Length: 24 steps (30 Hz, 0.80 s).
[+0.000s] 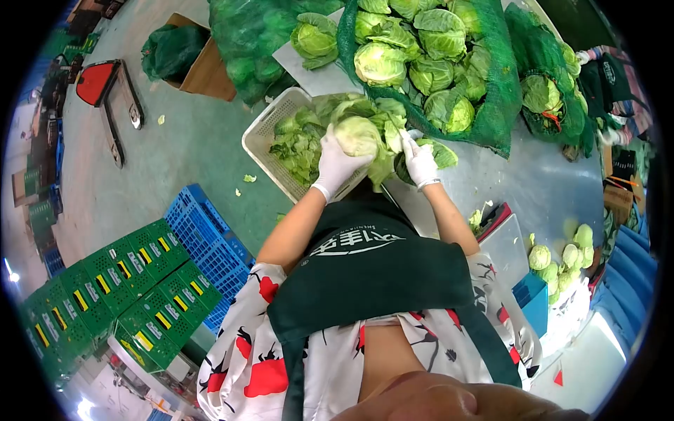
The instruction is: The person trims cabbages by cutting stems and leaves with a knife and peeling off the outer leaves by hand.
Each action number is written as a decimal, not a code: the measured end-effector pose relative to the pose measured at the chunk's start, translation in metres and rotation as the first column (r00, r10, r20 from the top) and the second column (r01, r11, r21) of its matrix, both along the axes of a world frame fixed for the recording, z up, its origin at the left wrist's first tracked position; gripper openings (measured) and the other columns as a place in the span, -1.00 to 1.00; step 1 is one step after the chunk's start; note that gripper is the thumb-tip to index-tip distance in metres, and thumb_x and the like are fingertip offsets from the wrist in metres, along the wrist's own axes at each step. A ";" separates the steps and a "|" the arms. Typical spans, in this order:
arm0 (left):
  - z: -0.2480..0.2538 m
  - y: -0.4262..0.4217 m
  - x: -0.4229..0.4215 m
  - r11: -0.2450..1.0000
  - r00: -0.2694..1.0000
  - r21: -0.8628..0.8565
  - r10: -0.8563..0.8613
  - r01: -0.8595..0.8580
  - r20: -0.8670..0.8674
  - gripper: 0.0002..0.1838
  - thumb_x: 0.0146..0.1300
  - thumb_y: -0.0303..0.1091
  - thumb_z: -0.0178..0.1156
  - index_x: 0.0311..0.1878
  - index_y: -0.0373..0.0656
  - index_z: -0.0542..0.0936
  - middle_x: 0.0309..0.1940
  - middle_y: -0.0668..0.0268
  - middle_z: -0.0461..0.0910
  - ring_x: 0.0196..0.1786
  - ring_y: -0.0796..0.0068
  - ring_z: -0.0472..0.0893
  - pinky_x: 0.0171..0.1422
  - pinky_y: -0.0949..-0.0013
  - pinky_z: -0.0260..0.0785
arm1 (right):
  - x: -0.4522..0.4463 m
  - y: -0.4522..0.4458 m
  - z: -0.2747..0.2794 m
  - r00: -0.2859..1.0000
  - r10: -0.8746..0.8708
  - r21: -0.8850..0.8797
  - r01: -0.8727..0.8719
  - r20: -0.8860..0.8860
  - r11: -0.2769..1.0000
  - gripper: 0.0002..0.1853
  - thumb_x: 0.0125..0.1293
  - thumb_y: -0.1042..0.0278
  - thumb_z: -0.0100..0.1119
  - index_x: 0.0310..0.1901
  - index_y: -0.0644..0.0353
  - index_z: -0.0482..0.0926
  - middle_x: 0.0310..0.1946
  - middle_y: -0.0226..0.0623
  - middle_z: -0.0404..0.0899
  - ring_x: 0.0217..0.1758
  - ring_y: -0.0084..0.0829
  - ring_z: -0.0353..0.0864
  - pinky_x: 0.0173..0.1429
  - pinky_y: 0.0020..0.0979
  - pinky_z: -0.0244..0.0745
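A pale green cabbage (357,136) rests in my gloved left hand (340,160), its thumb and fingers curled round the head. Loose outer leaves hang at the cabbage's right side. My gloved right hand (420,163) is closed at a cabbage leaf (390,133) there, though its fingertips are partly hidden. Below both hands stands a white plastic basket (261,137), holding torn green leaves (295,146). Another leaf (442,154) lies on the metal table beside my right hand.
A green mesh sack (500,133) full of cabbages lies on the metal table (540,179). One cabbage (314,41) sits left of it. Trimmed heads (562,259) are at the right. Green crates (105,281), a blue crate (203,231) and a pallet jack (98,84) occupy the left floor.
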<state>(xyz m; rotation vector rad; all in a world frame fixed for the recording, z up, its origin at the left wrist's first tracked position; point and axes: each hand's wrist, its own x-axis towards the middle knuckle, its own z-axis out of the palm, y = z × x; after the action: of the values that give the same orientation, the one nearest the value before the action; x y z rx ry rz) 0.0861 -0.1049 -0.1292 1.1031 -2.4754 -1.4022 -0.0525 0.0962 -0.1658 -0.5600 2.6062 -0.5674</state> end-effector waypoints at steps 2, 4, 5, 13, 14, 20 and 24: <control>0.009 0.002 -0.012 0.990 0.994 -0.082 -0.110 0.110 0.013 0.39 -0.27 0.09 0.63 0.50 -0.42 0.00 0.34 -0.17 0.27 0.34 -0.15 0.38 0.42 0.08 0.30 | 0.000 0.008 0.006 0.964 0.025 -0.109 -0.056 -0.266 0.992 -0.50 0.52 -0.08 -0.09 0.26 0.06 0.54 -0.40 0.16 0.66 -0.30 0.15 0.67 -0.14 0.01 0.57; 0.022 0.004 -0.025 0.981 0.982 -0.124 -0.132 0.149 0.134 0.38 -0.29 0.13 0.62 0.50 -0.38 0.04 0.33 -0.12 0.29 0.32 -0.14 0.40 0.36 0.06 0.37 | 0.005 0.004 0.022 0.979 -0.012 -0.146 -0.019 -0.206 0.989 -0.47 0.51 -0.08 -0.08 0.36 0.01 0.42 -0.44 0.15 0.65 -0.36 0.16 0.66 -0.20 0.03 0.57; 0.022 0.005 -0.030 0.971 0.974 -0.156 -0.153 0.179 0.165 0.36 -0.30 0.13 0.61 0.49 -0.37 0.07 0.32 -0.09 0.30 0.31 -0.12 0.41 0.34 0.06 0.39 | 0.005 -0.002 0.032 0.983 -0.028 -0.166 -0.003 -0.184 0.986 -0.45 0.51 -0.08 -0.07 0.41 -0.02 0.36 -0.46 0.15 0.65 -0.39 0.16 0.66 -0.23 0.04 0.57; 0.028 0.010 -0.040 0.949 0.962 -0.220 -0.182 0.227 0.206 0.29 -0.33 0.13 0.59 0.44 -0.36 0.17 0.28 0.00 0.31 0.29 -0.08 0.40 0.29 0.04 0.44 | 0.017 -0.051 0.065 0.973 0.220 -0.032 -0.223 -0.072 0.974 -0.31 0.51 -0.11 -0.14 0.47 0.23 0.20 -0.53 0.11 0.64 -0.48 0.12 0.65 -0.31 0.06 0.56; 0.029 0.010 -0.040 0.951 0.962 -0.214 -0.182 0.225 0.206 0.28 -0.33 0.12 0.59 0.43 -0.36 0.17 0.28 0.00 0.31 0.29 -0.08 0.40 0.29 0.04 0.44 | 0.015 -0.053 0.065 0.970 0.237 -0.014 -0.238 -0.059 0.971 -0.32 0.51 -0.10 -0.15 0.46 0.24 0.20 -0.52 0.11 0.65 -0.48 0.12 0.66 -0.31 0.06 0.57; 0.028 0.006 -0.039 0.946 0.955 -0.202 -0.211 0.253 0.208 0.27 -0.32 0.10 0.60 0.43 -0.35 0.18 0.32 -0.01 0.28 0.30 -0.09 0.40 0.30 0.02 0.42 | -0.003 -0.059 0.053 0.965 0.246 -0.024 -0.249 -0.091 0.968 -0.39 0.53 -0.08 -0.18 0.41 0.20 0.30 -0.45 0.12 0.67 -0.42 0.12 0.68 -0.26 0.09 0.59; 0.030 -0.005 -0.026 0.932 0.939 -0.129 -0.327 0.339 0.105 0.30 -0.34 0.05 0.63 0.45 -0.37 0.16 0.35 -0.04 0.25 0.37 -0.15 0.35 0.38 0.03 0.36 | -0.058 -0.032 0.014 1.000 0.008 -0.211 -0.008 -0.004 0.977 -0.50 0.53 -0.05 -0.11 0.22 0.16 0.56 0.08 0.07 0.61 0.09 0.09 0.63 0.23 -0.13 0.52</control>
<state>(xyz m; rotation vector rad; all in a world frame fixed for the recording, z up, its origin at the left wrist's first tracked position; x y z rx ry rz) 0.0601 -0.1103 -0.0994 0.7500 -2.8775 -1.2405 -0.1101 0.0647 -0.1523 -0.6372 2.5615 -0.8478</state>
